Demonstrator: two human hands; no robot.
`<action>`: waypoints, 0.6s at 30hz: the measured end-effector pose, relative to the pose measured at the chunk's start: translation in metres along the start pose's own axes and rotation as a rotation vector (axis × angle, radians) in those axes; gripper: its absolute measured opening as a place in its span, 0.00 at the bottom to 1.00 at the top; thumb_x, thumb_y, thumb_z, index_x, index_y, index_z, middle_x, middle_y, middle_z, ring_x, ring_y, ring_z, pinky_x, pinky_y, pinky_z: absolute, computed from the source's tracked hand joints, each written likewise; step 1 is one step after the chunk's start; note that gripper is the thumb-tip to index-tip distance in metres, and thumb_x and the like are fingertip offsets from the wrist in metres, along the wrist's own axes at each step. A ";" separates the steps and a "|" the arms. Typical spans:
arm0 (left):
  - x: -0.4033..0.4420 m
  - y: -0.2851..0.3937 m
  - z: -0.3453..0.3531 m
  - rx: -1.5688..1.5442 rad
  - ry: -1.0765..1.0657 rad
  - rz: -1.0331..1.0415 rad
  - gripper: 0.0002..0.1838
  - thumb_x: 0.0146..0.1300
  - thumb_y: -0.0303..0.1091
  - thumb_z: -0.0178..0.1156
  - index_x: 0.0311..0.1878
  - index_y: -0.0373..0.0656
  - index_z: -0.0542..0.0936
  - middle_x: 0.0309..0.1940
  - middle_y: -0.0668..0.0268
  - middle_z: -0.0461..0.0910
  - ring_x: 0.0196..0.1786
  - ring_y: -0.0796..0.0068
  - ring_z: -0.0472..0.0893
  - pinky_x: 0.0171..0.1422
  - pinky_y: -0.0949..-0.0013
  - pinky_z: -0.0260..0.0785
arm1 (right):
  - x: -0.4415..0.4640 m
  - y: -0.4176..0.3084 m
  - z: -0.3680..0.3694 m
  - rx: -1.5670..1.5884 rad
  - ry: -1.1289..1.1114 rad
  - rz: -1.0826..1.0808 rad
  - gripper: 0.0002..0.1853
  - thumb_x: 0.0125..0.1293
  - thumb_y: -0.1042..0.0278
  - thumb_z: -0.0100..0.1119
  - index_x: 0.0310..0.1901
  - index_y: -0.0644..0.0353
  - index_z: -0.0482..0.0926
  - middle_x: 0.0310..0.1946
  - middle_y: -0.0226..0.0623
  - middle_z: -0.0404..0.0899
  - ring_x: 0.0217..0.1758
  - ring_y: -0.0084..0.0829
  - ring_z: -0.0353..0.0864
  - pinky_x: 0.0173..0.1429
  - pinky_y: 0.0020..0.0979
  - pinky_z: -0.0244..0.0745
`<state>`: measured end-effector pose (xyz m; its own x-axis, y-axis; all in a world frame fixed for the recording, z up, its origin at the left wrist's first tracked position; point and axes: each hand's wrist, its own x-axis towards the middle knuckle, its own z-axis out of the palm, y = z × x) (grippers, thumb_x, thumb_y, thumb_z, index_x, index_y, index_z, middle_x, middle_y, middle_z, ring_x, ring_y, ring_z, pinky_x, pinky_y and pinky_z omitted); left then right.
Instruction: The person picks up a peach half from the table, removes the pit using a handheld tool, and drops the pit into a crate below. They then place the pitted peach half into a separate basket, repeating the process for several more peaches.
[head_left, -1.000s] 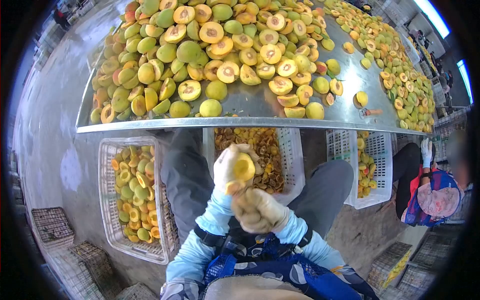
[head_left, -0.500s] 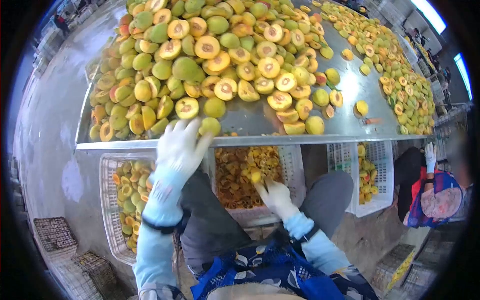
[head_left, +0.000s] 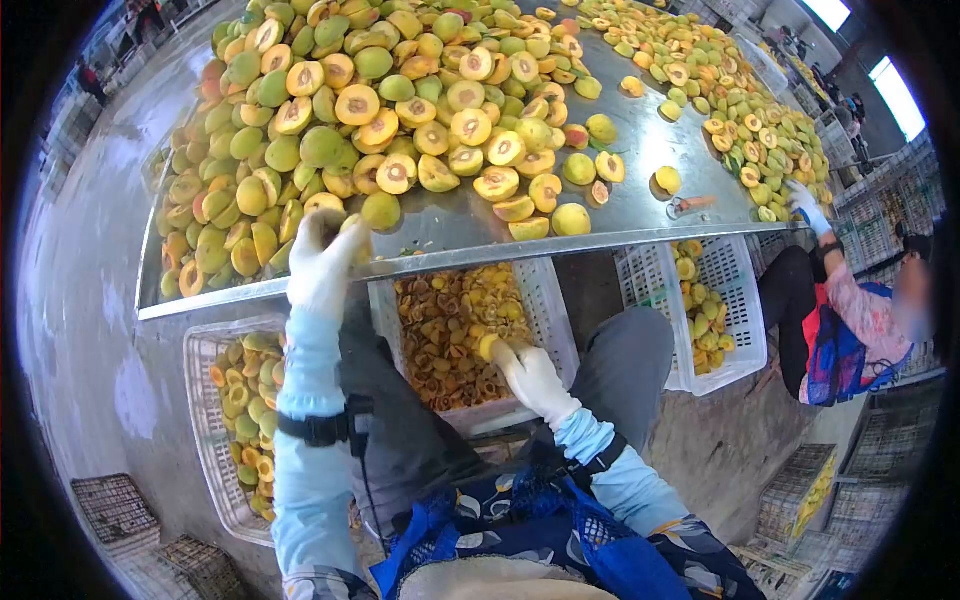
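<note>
My left hand [head_left: 324,268], in a white glove, is at the near edge of the metal table [head_left: 440,262]. Its fingers are curled round a yellowish fruit [head_left: 361,246], partly hidden by them, beside a whole green fruit [head_left: 381,211] and a cut half [head_left: 324,204]. Over the crate of brownish fruit pieces [head_left: 440,345] between my knees, my right hand [head_left: 536,382], also gloved, has its fingertips closed on a small yellow piece [head_left: 488,347]. A large heap of whole and halved fruit [head_left: 320,147] covers the table's left part.
A crate of fruit halves [head_left: 240,420] stands left of my legs, another white crate [head_left: 705,320] to the right. A second fruit heap [head_left: 750,130] lies farther right, where a seated co-worker [head_left: 850,320] reaches onto the table. An orange-handled tool [head_left: 690,204] rests near the edge.
My hands, together a second ago, have parted. The left moved to the table's edge and took hold of a fruit; the right moved over the middle crate. The co-worker's arm now reaches the heap.
</note>
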<state>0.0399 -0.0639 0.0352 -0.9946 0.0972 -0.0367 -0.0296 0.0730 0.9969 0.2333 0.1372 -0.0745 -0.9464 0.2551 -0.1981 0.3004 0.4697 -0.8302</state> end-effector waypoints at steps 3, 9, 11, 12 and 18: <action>-0.040 -0.009 -0.004 -0.723 0.040 -0.317 0.22 0.69 0.49 0.48 0.45 0.35 0.74 0.31 0.59 0.78 0.24 0.72 0.75 0.23 0.74 0.69 | -0.005 0.001 0.007 0.079 -0.051 0.153 0.27 0.68 0.43 0.48 0.44 0.66 0.77 0.27 0.56 0.79 0.34 0.56 0.80 0.38 0.46 0.72; -0.092 -0.032 0.007 -1.044 -0.130 -0.380 0.32 0.69 0.62 0.42 0.49 0.38 0.74 0.35 0.55 0.78 0.18 0.72 0.71 0.13 0.79 0.56 | -0.007 -0.019 0.004 -0.099 0.086 -0.115 0.30 0.68 0.40 0.45 0.30 0.63 0.82 0.26 0.55 0.80 0.39 0.56 0.80 0.41 0.47 0.72; -0.095 -0.037 0.010 -1.036 -0.132 -0.409 0.31 0.69 0.61 0.42 0.49 0.39 0.74 0.34 0.55 0.79 0.16 0.72 0.70 0.13 0.78 0.55 | -0.003 -0.022 -0.002 -0.154 -0.049 0.064 0.32 0.68 0.39 0.44 0.33 0.65 0.82 0.29 0.58 0.79 0.41 0.57 0.79 0.43 0.47 0.72; -0.096 -0.038 0.013 -1.020 -0.164 -0.371 0.30 0.69 0.61 0.42 0.50 0.39 0.74 0.33 0.55 0.79 0.16 0.72 0.70 0.13 0.78 0.54 | 0.001 -0.005 0.005 -0.100 -0.038 0.047 0.34 0.68 0.38 0.43 0.32 0.68 0.81 0.30 0.60 0.79 0.41 0.58 0.78 0.45 0.48 0.71; -0.109 -0.018 0.018 -0.994 -0.134 -0.341 0.31 0.70 0.62 0.40 0.51 0.40 0.73 0.31 0.56 0.79 0.15 0.70 0.70 0.13 0.76 0.53 | -0.003 0.006 0.003 -0.251 -0.041 -0.158 0.31 0.69 0.42 0.46 0.41 0.71 0.77 0.26 0.53 0.80 0.32 0.52 0.81 0.40 0.43 0.74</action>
<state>0.1508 -0.0575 0.0200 -0.9012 0.3377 -0.2718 -0.4333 -0.7224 0.5390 0.2373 0.1367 -0.0811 -0.9862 0.1306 -0.1016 0.1642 0.6967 -0.6984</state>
